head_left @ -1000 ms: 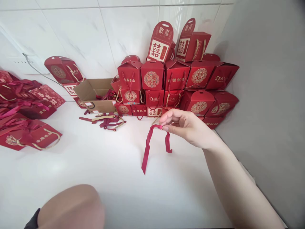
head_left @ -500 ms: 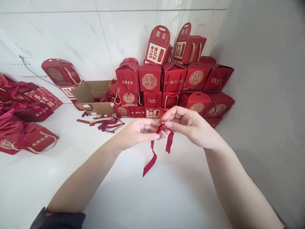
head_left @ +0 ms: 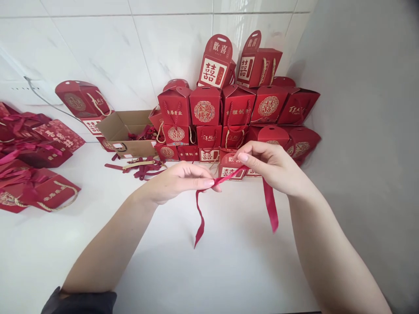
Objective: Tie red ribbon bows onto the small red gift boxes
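A narrow red ribbon (head_left: 230, 175) stretches between my two hands above the white table. My left hand (head_left: 186, 181) pinches it between thumb and fingers, and one loose tail hangs below that grip. My right hand (head_left: 270, 165) pinches the ribbon farther along, a bit higher. From there the wider end drops down past the palm. Behind my hands stand several stacked red gift boxes (head_left: 205, 107) with gold lettering and cord handles; my right hand hides parts of the lower ones.
An open cardboard box (head_left: 131, 150) holding red pieces stands at the back left. Red and gold strips (head_left: 144, 168) lie in front of it. More red boxes tied with ribbons (head_left: 59, 192) sit at far left. A tiled wall (head_left: 98, 48) closes the back, a grey surface (head_left: 363, 131) the right.
My hands have drawn apart, the right one moving right, so the ribbon is now pulled straight between them. Its right-hand tail hangs longer and farther right.
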A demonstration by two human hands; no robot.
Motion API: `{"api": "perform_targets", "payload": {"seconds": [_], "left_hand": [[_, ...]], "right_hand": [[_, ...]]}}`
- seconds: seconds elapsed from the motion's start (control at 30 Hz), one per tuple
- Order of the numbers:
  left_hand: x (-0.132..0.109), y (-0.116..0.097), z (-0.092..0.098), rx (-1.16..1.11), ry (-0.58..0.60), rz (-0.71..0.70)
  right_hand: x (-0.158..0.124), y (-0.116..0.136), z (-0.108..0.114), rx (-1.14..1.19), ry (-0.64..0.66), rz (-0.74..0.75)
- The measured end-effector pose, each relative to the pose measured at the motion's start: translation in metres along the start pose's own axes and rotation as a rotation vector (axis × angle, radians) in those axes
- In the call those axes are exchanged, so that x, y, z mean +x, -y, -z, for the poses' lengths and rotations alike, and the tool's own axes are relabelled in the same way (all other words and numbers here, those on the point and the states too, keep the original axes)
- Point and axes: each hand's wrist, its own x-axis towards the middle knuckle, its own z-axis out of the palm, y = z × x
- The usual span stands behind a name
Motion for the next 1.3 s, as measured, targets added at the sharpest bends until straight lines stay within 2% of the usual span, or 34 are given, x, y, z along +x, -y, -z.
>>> {"api": "perform_targets", "payload": {"seconds": [0.17,0.3,0.43,0.57,0.67,0.83,0.93,1.17,1.3], "left_hand": [[0.005,0.005,-0.004,-0.092,-0.182,0.042],[0.007,0.006,-0.007,-0.057,-0.180,0.023],[0.007,0.008,-0.007,-0.043,-0.167,0.028],[0.010,0.011,-0.007,-0.128,-0.145,0.049],[0.012,0.014,-0.006,-0.145,-0.203,0.065],[0.013,0.016,-0.001,-0.038,-0.287,0.046],[0.013,0.018,0.002,-0.113,-0.243,0.050],[0.009,0.015,0.004,-0.221,0.044,0.001],[0.007,0.013,0.003,-0.300,0.082,0.022]], "right_hand": [[-0.002,0.002,-0.006,-0.139,0.041,0.243],[0.000,0.001,-0.022,-0.226,0.060,0.370],[0.002,-0.002,-0.032,-0.303,0.069,0.350],[0.002,-0.003,-0.034,-0.320,0.083,0.301],[0.001,-0.004,-0.034,-0.357,0.069,0.328],[0.002,-0.007,-0.033,-0.394,-0.014,0.320],[0.001,-0.008,-0.032,-0.414,-0.039,0.303],[0.002,-0.010,-0.031,-0.508,-0.024,0.326],[0.001,-0.010,-0.031,-0.499,0.010,0.312]]}}
